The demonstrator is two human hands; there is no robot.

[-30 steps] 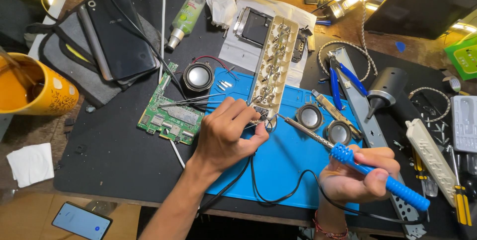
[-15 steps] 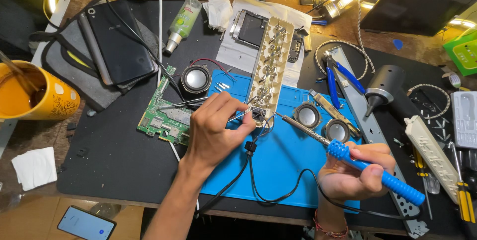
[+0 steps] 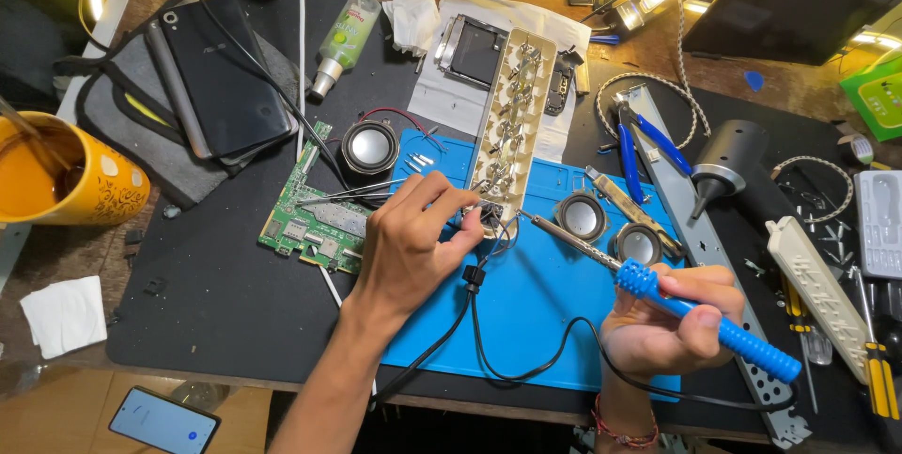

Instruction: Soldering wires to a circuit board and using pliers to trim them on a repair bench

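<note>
Circuit board (image 3: 310, 219) left of mat (image 3: 545, 304) | round speaker (image 3: 369, 146) behind board | long strip (image 3: 510, 125) across mat's far edge | two speakers (image 3: 581, 216) right of strip | cup (image 3: 66, 177) far left | pliers (image 3: 639, 148) right

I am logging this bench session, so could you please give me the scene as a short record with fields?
Left hand: left hand pinches black wires at the near end of the beige strip board, fingers closed.
Right hand: right hand grips the blue-handled soldering iron, tip aimed at that same end.
Surface: blue work mat on a dark desk pad.
Nearby: green circuit board, three small round speakers, blue-handled pliers.
Left edge: yellow mug, dark tablet.
</note>
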